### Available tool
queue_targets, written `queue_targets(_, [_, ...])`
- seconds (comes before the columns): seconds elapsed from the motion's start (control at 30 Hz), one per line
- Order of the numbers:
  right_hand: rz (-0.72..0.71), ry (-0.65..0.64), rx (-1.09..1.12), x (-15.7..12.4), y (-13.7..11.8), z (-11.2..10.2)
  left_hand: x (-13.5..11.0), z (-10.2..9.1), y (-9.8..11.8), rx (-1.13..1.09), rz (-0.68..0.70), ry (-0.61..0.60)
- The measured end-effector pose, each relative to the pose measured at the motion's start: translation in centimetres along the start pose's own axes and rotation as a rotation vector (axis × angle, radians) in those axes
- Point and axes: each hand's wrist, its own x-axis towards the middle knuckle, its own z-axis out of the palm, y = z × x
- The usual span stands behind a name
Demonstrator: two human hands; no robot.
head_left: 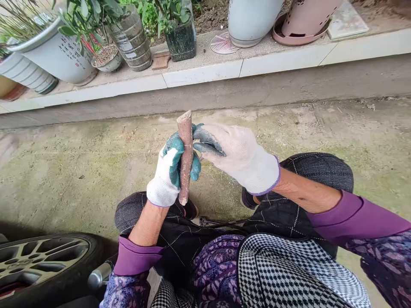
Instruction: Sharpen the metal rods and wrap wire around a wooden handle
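Houndstooth cloth (289, 271) is draping the lap; the gloved left hand (170, 167) is clasping a brown stick (186, 156), both ends protruding, and the gloved right hand (237, 147) is sitting half-curled beside the stick's upper part, any hold unclear

Part of your left hand (168, 169) disappears behind the brown stick (185, 164), and the tips of your right hand (237, 152) meet its edge so closely that contact cannot be confirmed. A thin pale line (188, 146) across the bark is too fine to identify. Your trousers (317, 171) hide most of both shoes. The top edge crops the white pot (255, 19) and pink pot (308, 19); the left edge slices the wheel (51, 258). Lettering (71, 48) on another planter is too small to read.
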Motion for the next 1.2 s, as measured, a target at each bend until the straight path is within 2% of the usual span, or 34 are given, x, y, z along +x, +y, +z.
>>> queue_targets(0.23, [0.042, -0.002, 0.098, 0.3, -0.4, -0.4, -0.1, -0.2, 0.0, 0.061, 0.025, 0.038])
queue_targets(0.37, [0.068, 0.027, 0.141, 0.2, -0.3, -0.5, -0.1, -0.4, 0.0, 0.084, 0.033, 0.004])
queue_targets(0.63, [-0.036, 0.077, 0.064, 0.1, -0.2, -0.4, 0.1, -0.1, 0.2, 0.088, 0.122, -0.084])
queue_targets(0.87, [0.053, 0.090, 0.346, 0.4, -0.5, -0.4, -0.1, 0.2, 1.1, 0.269, 0.162, 0.018])
queue_targets(1.07, [0.135, -0.037, 0.610, 0.9, 0.2, -1.1, -0.4, -1.0, 1.8, 0.536, 0.319, -0.053])
queue_targets(1.2, [0.311, -0.339, 0.933, 0.8, 1.4, -1.2, -0.5, -1.1, 3.0, 0.795, 0.480, -0.204])
